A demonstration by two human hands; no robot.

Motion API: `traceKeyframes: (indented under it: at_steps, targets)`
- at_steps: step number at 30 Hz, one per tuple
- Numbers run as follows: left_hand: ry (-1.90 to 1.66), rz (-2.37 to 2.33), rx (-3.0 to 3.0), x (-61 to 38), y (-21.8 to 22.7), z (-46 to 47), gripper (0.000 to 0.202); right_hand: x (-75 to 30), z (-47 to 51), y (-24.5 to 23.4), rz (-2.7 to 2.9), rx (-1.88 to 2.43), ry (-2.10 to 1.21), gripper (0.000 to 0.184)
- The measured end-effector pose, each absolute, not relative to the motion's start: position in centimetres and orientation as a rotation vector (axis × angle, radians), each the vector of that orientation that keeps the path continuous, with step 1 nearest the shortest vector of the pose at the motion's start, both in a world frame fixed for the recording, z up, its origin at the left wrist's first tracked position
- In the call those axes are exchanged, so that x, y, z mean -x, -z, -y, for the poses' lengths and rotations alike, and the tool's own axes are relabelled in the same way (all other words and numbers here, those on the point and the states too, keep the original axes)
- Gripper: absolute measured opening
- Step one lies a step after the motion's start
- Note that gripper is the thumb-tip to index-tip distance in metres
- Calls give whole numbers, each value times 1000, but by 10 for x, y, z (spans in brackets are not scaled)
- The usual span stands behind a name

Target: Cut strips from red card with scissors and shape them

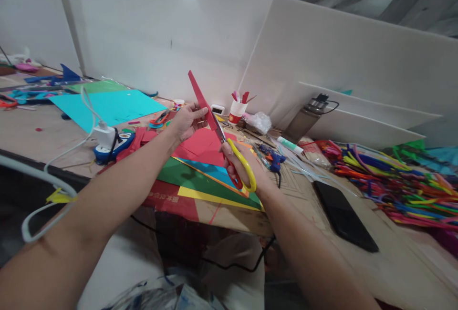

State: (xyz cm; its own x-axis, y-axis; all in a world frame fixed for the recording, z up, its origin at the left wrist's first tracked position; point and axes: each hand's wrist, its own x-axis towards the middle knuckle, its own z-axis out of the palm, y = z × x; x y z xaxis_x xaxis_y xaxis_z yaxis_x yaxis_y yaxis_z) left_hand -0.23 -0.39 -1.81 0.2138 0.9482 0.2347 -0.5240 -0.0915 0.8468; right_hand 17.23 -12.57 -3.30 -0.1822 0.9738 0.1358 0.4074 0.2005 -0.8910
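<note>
1. The left hand (186,121) is closed on a red paper piece (197,91), thumb and fingers pinching its lower part. The piece stands up narrow and pointed toward 12 o'clock from the hand.
2. The right hand (232,163) is closed around the scissors (249,169), fingers through the yellow handle loops. The blades run toward 11 o'clock and meet the lower edge of the red paper piece just at 3 o'clock of the left hand. Whether the blades are apart or together cannot be told.
3. Both hands are raised above a stack of coloured sheets (200,176) in red, blue, green and yellow, which lies on the table (400,262) at 6 o'clock of the left hand.
4. At 2 o'clock of the right hand lies a blue glue gun (275,160). A paper cup (237,111) holding sticks stands at 12 o'clock.
5. At 4 o'clock of the right hand lies a black phone (343,214), flat on the table.
6. At 3 o'clock, well apart, is a heap of pipe cleaners (393,181) in many colours.
7. At 9 o'clock of the left hand sits a white charger (105,134), and beyond it a cyan sheet (107,105).
</note>
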Motion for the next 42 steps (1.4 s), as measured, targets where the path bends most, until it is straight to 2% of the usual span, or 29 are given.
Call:
traceKeyframes:
  at_steps: [33, 42]
  targets:
    - [-1328, -522, -1024, 1, 18, 4, 18, -174, 122, 39, 1755, 1286, -882, 53]
    - [-1313, -515, -1063, 0, 20, 3, 21, -172, 124, 35, 1740, 1303, -919, 57]
